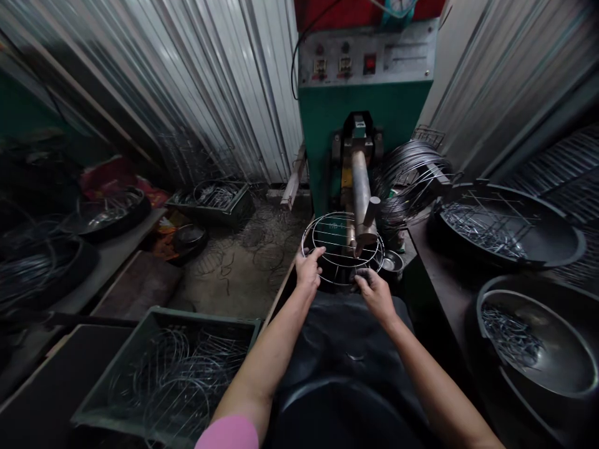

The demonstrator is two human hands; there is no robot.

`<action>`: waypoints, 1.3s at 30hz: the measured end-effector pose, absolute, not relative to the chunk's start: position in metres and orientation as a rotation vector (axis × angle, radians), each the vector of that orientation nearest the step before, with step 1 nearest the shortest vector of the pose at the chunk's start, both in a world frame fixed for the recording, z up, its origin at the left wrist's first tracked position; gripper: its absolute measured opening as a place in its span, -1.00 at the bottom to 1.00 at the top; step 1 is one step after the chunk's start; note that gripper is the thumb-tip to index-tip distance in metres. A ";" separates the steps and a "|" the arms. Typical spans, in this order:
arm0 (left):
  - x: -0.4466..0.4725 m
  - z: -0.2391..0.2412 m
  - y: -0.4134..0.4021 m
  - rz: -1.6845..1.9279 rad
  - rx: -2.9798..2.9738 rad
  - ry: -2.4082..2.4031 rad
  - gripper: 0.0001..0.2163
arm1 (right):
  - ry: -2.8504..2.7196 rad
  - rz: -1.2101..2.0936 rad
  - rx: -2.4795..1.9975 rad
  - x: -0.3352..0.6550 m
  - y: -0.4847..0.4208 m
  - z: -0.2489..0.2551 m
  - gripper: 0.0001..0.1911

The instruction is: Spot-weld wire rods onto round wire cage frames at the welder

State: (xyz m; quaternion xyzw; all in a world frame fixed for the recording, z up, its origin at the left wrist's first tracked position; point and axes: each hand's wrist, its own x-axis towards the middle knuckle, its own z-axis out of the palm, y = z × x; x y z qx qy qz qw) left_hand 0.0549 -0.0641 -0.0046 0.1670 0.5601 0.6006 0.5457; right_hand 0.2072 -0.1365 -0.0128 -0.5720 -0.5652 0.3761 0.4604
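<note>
A round wire rack (pixel 330 232) with parallel cross wires and a double ring rim sits under the metal arm (pixel 361 187) of a green machine (pixel 365 106). My left hand (pixel 309 269) grips the rack's left rim, fingers curled over the wire. My right hand (pixel 374 293) pinches the near rim at the front right. The arm's tip touches the rack near its right side.
A green crate (pixel 163 374) of wire rings lies at the lower left. Two dark bowls of short wire pieces (pixel 508 234) (pixel 538 343) stand on the right bench. Coiled wire rings (pixel 407 174) hang beside the machine. Corrugated metal walls stand behind.
</note>
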 end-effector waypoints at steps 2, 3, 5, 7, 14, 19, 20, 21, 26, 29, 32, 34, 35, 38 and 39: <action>0.056 -0.006 -0.065 1.431 0.396 1.324 -0.48 | -1.380 0.932 -1.401 0.207 -0.138 -0.011 -0.77; 0.056 -0.006 -0.066 1.434 0.397 1.325 -0.48 | -1.375 0.930 -1.399 0.207 -0.138 -0.011 -0.76; 0.056 -0.005 -0.067 1.442 0.394 1.328 -0.48 | -1.373 0.926 -1.398 0.207 -0.140 -0.012 -0.76; 0.055 -0.003 -0.067 1.452 0.390 1.326 -0.48 | -1.368 0.926 -1.399 0.207 -0.140 -0.012 -0.77; 0.056 0.000 -0.071 1.446 0.387 1.318 -0.48 | -1.333 0.927 -1.389 0.206 -0.140 -0.013 -0.80; 0.056 -0.001 -0.074 1.443 0.353 1.301 -0.49 | -1.353 0.910 -1.387 0.207 -0.140 -0.013 -0.79; 0.056 -0.001 -0.075 1.443 0.352 1.302 -0.49 | -1.357 0.908 -1.390 0.207 -0.140 -0.013 -0.79; 0.056 0.000 -0.075 1.446 0.353 1.303 -0.49 | -1.362 0.905 -1.393 0.207 -0.140 -0.013 -0.79; 0.054 0.001 -0.078 1.466 0.350 1.294 -0.50 | -1.393 0.887 -1.384 0.207 -0.143 -0.012 -0.80; 0.055 0.000 -0.075 1.455 0.331 1.299 -0.51 | -1.371 0.887 -1.399 0.208 -0.141 -0.010 -0.79; 0.059 0.000 -0.068 1.453 0.304 1.299 -0.52 | -1.368 0.860 -1.419 0.210 -0.134 -0.008 -0.78; 0.062 0.001 -0.064 1.455 0.283 1.298 -0.54 | -1.380 0.835 -1.419 0.212 -0.128 -0.007 -0.77; 0.063 0.001 -0.062 1.456 0.272 1.296 -0.55 | -1.385 0.829 -1.418 0.212 -0.126 -0.007 -0.77; 0.064 0.002 -0.060 1.453 0.249 1.301 -0.57 | -1.399 0.820 -1.418 0.213 -0.124 -0.005 -0.78; 0.064 0.002 -0.060 1.451 0.244 1.304 -0.58 | -1.406 0.811 -1.420 0.213 -0.124 -0.004 -0.78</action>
